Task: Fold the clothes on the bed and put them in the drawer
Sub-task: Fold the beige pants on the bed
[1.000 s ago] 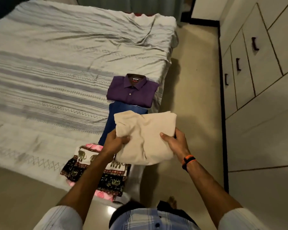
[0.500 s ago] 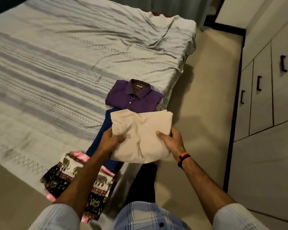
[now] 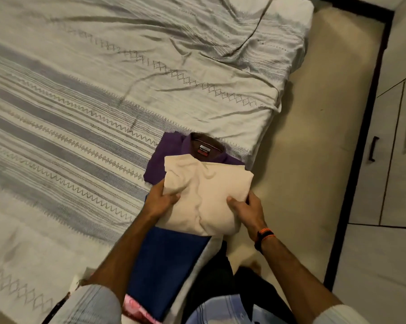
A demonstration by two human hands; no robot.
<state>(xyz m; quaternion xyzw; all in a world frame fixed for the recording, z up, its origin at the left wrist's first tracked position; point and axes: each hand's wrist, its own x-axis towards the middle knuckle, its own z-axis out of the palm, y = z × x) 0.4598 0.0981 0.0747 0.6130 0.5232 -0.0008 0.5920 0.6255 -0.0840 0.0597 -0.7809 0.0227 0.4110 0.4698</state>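
A folded cream garment (image 3: 206, 195) is gripped at both sides: my left hand (image 3: 161, 201) holds its left edge, my right hand (image 3: 246, 210) its right edge, thumbs on top. It hangs over the lower half of a folded purple shirt (image 3: 158, 160) near the bed's right edge. A folded blue garment (image 3: 164, 265) lies nearer me on the bed (image 3: 104, 90), partly under the cream one. A pink patterned cloth (image 3: 139, 309) peeks out at the bottom, mostly hidden by my left sleeve.
Beige floor (image 3: 314, 136) runs along the right of the bed. White drawers with dark handles (image 3: 372, 152) line the right wall, all closed. The striped bedsheet is rumpled at the far corner.
The cream garment in both hands has travelled forward over the bed, from above the blue garment to above the purple shirt. The view has shifted closer to the bed.
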